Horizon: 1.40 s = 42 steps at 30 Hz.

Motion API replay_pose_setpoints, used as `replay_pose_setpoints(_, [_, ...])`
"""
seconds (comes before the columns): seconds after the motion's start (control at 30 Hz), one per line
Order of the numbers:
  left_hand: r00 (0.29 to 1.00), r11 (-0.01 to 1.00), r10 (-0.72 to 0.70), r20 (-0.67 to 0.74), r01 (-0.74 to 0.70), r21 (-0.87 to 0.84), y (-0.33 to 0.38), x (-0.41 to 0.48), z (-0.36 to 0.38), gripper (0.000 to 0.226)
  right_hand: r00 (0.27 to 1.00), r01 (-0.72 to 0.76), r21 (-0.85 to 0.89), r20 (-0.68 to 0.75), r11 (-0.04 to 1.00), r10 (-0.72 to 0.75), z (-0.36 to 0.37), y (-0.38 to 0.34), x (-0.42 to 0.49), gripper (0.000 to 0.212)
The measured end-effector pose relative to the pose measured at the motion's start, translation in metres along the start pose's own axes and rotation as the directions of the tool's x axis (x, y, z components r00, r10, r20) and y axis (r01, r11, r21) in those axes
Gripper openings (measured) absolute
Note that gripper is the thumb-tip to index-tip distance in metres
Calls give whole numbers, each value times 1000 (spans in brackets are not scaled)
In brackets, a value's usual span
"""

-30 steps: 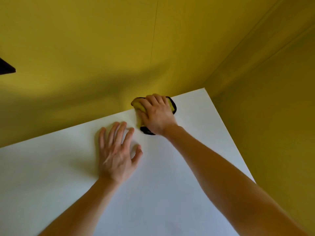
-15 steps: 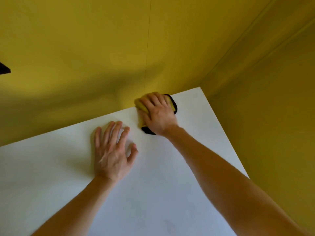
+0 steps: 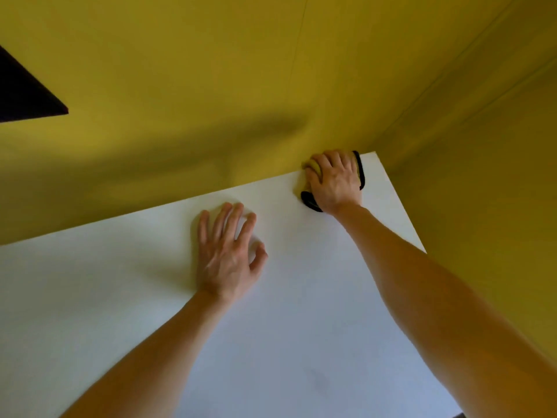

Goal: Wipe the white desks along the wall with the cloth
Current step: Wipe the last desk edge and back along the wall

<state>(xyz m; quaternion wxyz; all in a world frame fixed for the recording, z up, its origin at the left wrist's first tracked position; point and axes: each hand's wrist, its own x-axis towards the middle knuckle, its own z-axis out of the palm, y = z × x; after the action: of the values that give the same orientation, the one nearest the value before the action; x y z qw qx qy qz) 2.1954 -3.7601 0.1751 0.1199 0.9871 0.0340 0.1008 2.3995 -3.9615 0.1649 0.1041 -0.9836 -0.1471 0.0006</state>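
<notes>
1. The right grip [image 3: 333, 179], clenched on the cloth [image 3: 309, 203], had slid toward the tabletop's [image 3: 301, 327] 1 o'clock corner, against the wall [image 3: 211, 86].
2. The left grip [image 3: 226, 254] stayed flat, released.
3. That back edge looked nearly wiped.

Soft, moderately bright light arrives from the right and behind. The left hand [image 3: 224, 260] throws a faint shadow leftward onto the white desk [image 3: 90, 297]. A broad, diffuse shadow band crosses the yellow wall [image 3: 150, 70]. The desk tints bluish toward the near edge. Detail is slightly soft throughout, and wide-angle distortion bends the wall seams at upper right.
</notes>
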Motion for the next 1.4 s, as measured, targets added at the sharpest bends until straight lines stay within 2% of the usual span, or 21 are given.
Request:
replay_pose_setpoints(0.1, [997,999,31,72,-28,-44,-16,-9,-16,49,986,161,-19,58,987,-159,11,-83,-16,45])
replay_pose_setpoints(0.23, [967,991,68,246,-94,96,-66,-54,-55,50,933,334,30,129,942,-335,29,-189,-40,45])
replay_pose_setpoints(0.3, [959,988,52,279,-90,125,-85,-74,-70,52,911,391,104,100,915,-400,34,-209,-48,45])
replay_pose_setpoints(0.37, [952,991,33,306,-70,112,-91,-81,-76,56,894,420,196,77,886,-441,35,-197,-51,47])
replay_pose_setpoints(0.47, [927,995,-22,373,-14,94,-84,-76,-80,76,938,337,183,11,923,-345,31,-125,-45,55])
replay_pose_setpoints(0.57, [868,993,-67,491,8,121,-77,-73,-81,101,997,71,168,-47,983,-64,16,-45,-60,58])
replay_pose_setpoints(0.67, [843,988,-101,528,22,154,-71,-74,-80,106,994,-63,156,-82,986,77,11,-39,-118,58])
replay_pose_setpoints(0.73, [834,985,-124,538,39,167,-66,-73,-80,105,998,-41,134,-46,990,48,13,-64,-174,58])
replay_pose_setpoints(0.83, [802,981,-162,574,67,184,-60,-69,-81,101,997,67,127,39,990,-72,3,-95,-256,57])
replay_pose_setpoints(0.9, [796,977,-194,574,102,188,-50,-69,-85,92,994,58,119,82,991,-68,-9,-104,-294,57])
replay_pose_setpoints(1.0, [855,991,-134,501,119,62,-26,-84,-89,49,987,8,99,158,995,-24,-26,-112,-330,55])
replay_pose_setpoints(1.07, [846,981,-137,516,188,-48,-6,-103,-90,31,984,4,144,177,990,-30,-36,-114,-343,48])
replay_pose_setpoints(1.13, [779,944,-198,594,316,-99,14,-122,-87,34,985,-38,236,170,971,-3,-42,-109,-344,41])
replay_pose_setpoints(1.2, [740,914,-200,642,377,-149,30,-135,-79,39,971,-187,281,198,941,133,-50,-104,-333,44])
replay_pose_setpoints(1.27, [738,875,-182,649,422,-235,41,-145,-76,35,928,-321,245,274,915,252,-55,-99,-320,43])
replay_pose_setpoints(1.3, [744,857,-181,643,440,-269,44,-149,-78,33,909,-347,230,321,909,266,-58,-100,-316,39])
replay_pose_setpoints(1.33, [748,841,-180,639,453,-294,44,-154,-80,29,903,-352,236,340,906,263,-60,-101,-314,34])
replay_pose_setpoints(1.4, [749,799,-176,639,488,-352,37,-168,-92,26,931,-310,269,280,912,234,-75,-111,-322,24])
